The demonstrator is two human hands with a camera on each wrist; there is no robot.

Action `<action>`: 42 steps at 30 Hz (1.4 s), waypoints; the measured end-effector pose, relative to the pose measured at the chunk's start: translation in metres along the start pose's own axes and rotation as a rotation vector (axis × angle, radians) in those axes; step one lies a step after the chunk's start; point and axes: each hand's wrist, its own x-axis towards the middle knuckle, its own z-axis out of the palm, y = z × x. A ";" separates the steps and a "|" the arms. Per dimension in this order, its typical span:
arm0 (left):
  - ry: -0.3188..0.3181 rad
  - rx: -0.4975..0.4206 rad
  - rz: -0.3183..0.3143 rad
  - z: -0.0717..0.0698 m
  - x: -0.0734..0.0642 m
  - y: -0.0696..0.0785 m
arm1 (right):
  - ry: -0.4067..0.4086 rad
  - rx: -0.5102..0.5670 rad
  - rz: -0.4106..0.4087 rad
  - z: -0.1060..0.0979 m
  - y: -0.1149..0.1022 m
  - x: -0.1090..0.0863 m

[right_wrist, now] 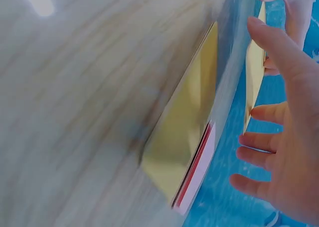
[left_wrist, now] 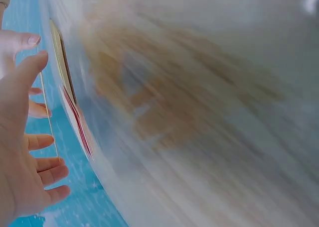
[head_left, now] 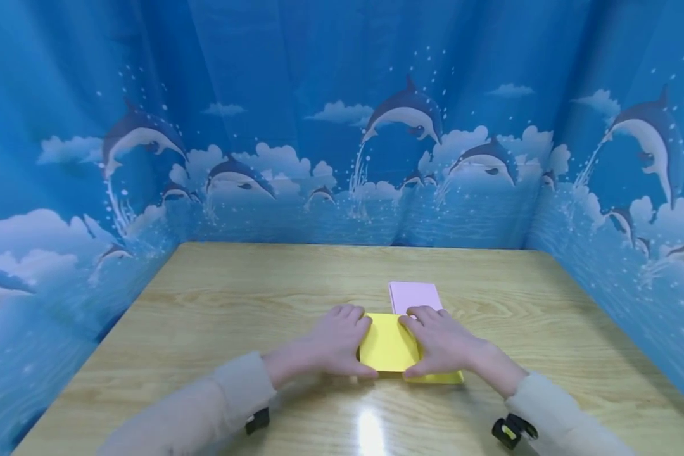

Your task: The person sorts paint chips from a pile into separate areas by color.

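A square sheet of yellow paper (head_left: 386, 345) is held level above the table between both hands. The left hand (head_left: 340, 342) holds its left side, thumb at the near corner and fingers toward the far one. On the opposite side, the right hand (head_left: 440, 341) grips the sheet in the same way. In the right wrist view the raised sheet (right_wrist: 255, 75) appears nearly edge-on, apart from the table. Below the right hand lies another yellow sheet (head_left: 441, 378), partly covered. Just behind it is a pale pink paper stack (head_left: 415, 296), whose side shows red and dark layers (right_wrist: 192, 170).
The wood-grain table (head_left: 262, 272) extends around the hands, with a bright reflection near its front. Blue curtains (head_left: 296, 126) printed with dolphins and clouds enclose the back and both sides. Small dark devices (head_left: 258, 420) are worn at both wrists.
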 end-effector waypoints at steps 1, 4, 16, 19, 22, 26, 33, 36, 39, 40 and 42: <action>-0.003 0.007 0.002 0.000 0.003 0.003 | -0.002 0.009 0.011 0.000 0.002 -0.003; -0.020 0.020 0.008 0.002 0.011 0.011 | -0.004 0.020 0.031 0.000 0.008 -0.011; -0.081 0.015 0.001 0.008 0.039 0.042 | -0.001 0.048 0.054 0.006 0.030 -0.038; -0.103 0.003 -0.004 0.008 0.045 0.049 | -0.007 0.046 0.062 0.010 0.034 -0.043; -0.118 -0.001 -0.012 0.008 0.049 0.053 | -0.011 0.050 0.077 0.012 0.036 -0.047; -0.133 0.003 -0.024 0.010 0.051 0.057 | -0.003 0.041 0.074 0.013 0.038 -0.048; -0.174 0.000 -0.036 0.013 0.052 0.059 | -0.030 0.054 0.077 0.014 0.038 -0.048; -0.182 -0.008 -0.043 0.013 0.052 0.059 | -0.043 0.066 0.084 0.015 0.038 -0.048; -0.192 -0.014 -0.043 0.012 0.051 0.059 | -0.050 0.074 0.083 0.015 0.038 -0.048; -0.195 -0.018 -0.043 0.012 0.051 0.059 | -0.051 0.076 0.082 0.014 0.038 -0.048; -0.197 -0.028 -0.040 0.012 0.049 0.057 | -0.051 0.076 0.077 0.014 0.038 -0.048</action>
